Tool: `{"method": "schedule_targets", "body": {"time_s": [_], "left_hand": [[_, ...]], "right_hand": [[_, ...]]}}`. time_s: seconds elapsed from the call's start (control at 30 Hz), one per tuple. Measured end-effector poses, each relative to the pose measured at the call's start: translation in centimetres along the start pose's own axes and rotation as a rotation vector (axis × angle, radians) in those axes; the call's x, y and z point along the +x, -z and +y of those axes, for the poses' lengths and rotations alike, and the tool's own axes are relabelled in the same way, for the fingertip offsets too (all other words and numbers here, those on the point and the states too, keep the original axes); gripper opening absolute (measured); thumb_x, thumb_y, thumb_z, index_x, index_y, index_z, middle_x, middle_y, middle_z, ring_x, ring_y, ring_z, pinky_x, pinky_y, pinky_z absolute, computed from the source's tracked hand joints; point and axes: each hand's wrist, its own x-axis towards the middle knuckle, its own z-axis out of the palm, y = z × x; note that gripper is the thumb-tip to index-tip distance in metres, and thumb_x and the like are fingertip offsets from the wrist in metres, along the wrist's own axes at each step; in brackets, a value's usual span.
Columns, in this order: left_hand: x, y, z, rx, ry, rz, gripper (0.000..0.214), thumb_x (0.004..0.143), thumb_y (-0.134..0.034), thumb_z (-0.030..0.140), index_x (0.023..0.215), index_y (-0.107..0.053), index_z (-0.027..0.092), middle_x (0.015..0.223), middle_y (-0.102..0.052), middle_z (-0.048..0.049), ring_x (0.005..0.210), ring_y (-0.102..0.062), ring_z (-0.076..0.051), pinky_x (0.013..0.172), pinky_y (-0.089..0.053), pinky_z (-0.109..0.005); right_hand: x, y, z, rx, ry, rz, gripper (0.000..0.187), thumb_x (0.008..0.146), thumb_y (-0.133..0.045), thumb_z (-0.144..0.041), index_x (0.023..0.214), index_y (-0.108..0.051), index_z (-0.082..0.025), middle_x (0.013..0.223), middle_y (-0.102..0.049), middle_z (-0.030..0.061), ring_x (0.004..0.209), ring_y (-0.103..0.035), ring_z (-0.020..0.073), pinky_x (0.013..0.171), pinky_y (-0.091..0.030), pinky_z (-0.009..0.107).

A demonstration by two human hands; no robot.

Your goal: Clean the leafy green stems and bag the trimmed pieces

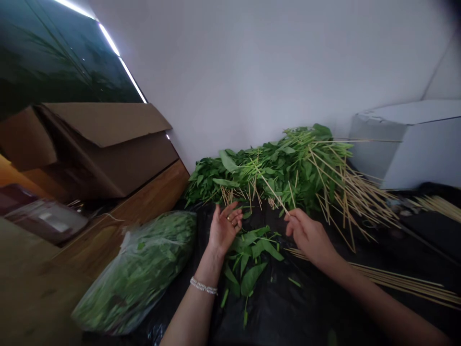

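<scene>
My right hand point(309, 234) pinches the near end of a thin bamboo skewer point(274, 193) whose far end reaches into the big heap of skewered green leaves point(288, 168) by the wall. My left hand point(224, 227) hovers palm up with fingers apart just in front of that heap, holding nothing; a beaded bracelet point(203, 286) sits on its wrist. Loose green leaves point(250, 259) lie on the black plastic sheet point(288, 312) between my two hands.
A clear plastic bag of greens point(139, 271) lies at the left on a wooden floor point(43, 283). Bare skewers point(403, 281) lie at the right. An open cardboard box point(108, 149) stands back left, a white box point(406, 139) back right.
</scene>
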Motion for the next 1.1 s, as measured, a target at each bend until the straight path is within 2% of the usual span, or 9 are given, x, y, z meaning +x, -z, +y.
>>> {"method": "schedule_targets", "body": {"time_s": [0.1,0.23,0.3,0.4,0.57,0.73,0.87,0.97,1.1], "left_hand": [[-0.2,-1.3,-0.8,0.262,0.017,0.008,0.032,0.077,-0.071,0.04,0.092,-0.073,0.012,0.083,-0.07,-0.0069,0.071,-0.063,-0.01,0.062,-0.046,-0.018],[-1.3,-4.5,-2.2,0.57,0.019,-0.154,0.037,0.071,-0.077,0.036,0.1,-0.074,0.014,0.096,-0.072,-0.0092,0.073,-0.062,-0.011,0.063,-0.043,-0.019],[-1.8,-6.2,-3.1,0.607,0.008,-0.191,0.041,0.072,-0.076,0.039,0.105,-0.073,0.015,0.095,-0.072,-0.0082,0.07,-0.061,-0.01,0.061,-0.042,-0.02],[-2.0,-7.9,-4.6,0.601,-0.064,-0.174,0.039,0.071,-0.075,0.039,0.1,-0.074,0.012,0.078,-0.07,-0.005,0.064,-0.057,-0.01,0.062,-0.042,-0.021],[-0.7,-8.4,-5.2,0.586,-0.217,-0.133,0.033,0.075,-0.069,0.044,0.085,-0.072,0.013,0.077,-0.07,-0.0042,0.062,-0.055,-0.009,0.061,-0.043,-0.02],[4.0,-7.0,-2.8,0.73,-0.297,-0.027,0.039,0.078,-0.063,0.051,0.092,-0.069,0.014,0.078,-0.071,-0.0059,0.054,-0.054,-0.008,0.051,-0.039,-0.018],[9.7,-5.7,-1.0,1.027,-0.392,0.063,0.036,0.086,-0.052,0.042,0.098,-0.069,0.012,0.075,-0.07,-0.0056,0.052,-0.055,-0.009,0.052,-0.041,-0.02],[13.6,-5.4,0.1,1.151,-0.42,0.094,0.027,0.084,-0.055,0.033,0.086,-0.073,0.013,0.068,-0.07,-0.0041,0.054,-0.056,-0.011,0.053,-0.042,-0.021],[17.3,-6.0,1.2,1.327,-0.453,0.137,0.023,0.081,-0.059,0.026,0.069,-0.074,0.014,0.063,-0.069,-0.0052,0.066,-0.064,-0.018,0.067,-0.047,-0.026]], "right_hand": [[0.1,-0.2,0.3,0.028,-0.016,-0.011,0.021,0.095,-0.029,-0.032,0.094,-0.048,-0.022,0.064,-0.059,-0.0023,0.044,-0.051,0.0124,0.053,-0.041,0.025],[-0.3,-1.0,0.4,0.029,0.027,-0.043,0.02,0.096,-0.029,-0.031,0.095,-0.047,-0.022,0.065,-0.059,-0.0026,0.047,-0.052,0.0126,0.055,-0.042,0.025],[-0.5,-1.3,0.3,0.026,0.06,-0.06,0.02,0.096,-0.03,-0.029,0.091,-0.047,-0.022,0.065,-0.058,-0.0023,0.05,-0.054,0.013,0.056,-0.042,0.025],[-0.7,-1.5,0.1,0.037,0.086,-0.072,0.021,0.096,-0.03,-0.028,0.088,-0.047,-0.022,0.065,-0.058,-0.0013,0.054,-0.058,0.0139,0.056,-0.042,0.025],[-0.8,-1.5,0.0,-0.055,0.056,-0.097,0.025,0.098,-0.028,-0.029,0.103,-0.051,-0.02,0.069,-0.062,0.0003,0.061,-0.064,0.0167,0.058,-0.043,0.026],[-1.4,-1.9,-0.1,-0.408,0.094,-0.187,0.029,0.098,-0.034,-0.026,0.123,-0.048,-0.019,0.093,-0.072,0.0077,0.077,-0.07,0.0223,0.061,-0.044,0.028],[-1.7,-2.3,-0.1,-0.519,0.17,-0.225,0.03,0.098,-0.038,-0.021,0.124,-0.051,-0.018,0.091,-0.074,0.008,0.076,-0.071,0.0219,0.06,-0.044,0.028],[-1.7,-2.4,0.0,-0.539,0.217,-0.185,0.029,0.097,-0.039,-0.021,0.123,-0.053,-0.018,0.087,-0.074,0.0066,0.071,-0.071,0.0213,0.058,-0.044,0.028],[-1.6,-2.4,0.1,-0.562,0.264,-0.129,0.028,0.096,-0.042,-0.018,0.12,-0.054,-0.017,0.081,-0.073,0.0046,0.066,-0.07,0.0201,0.056,-0.043,0.028]]}}
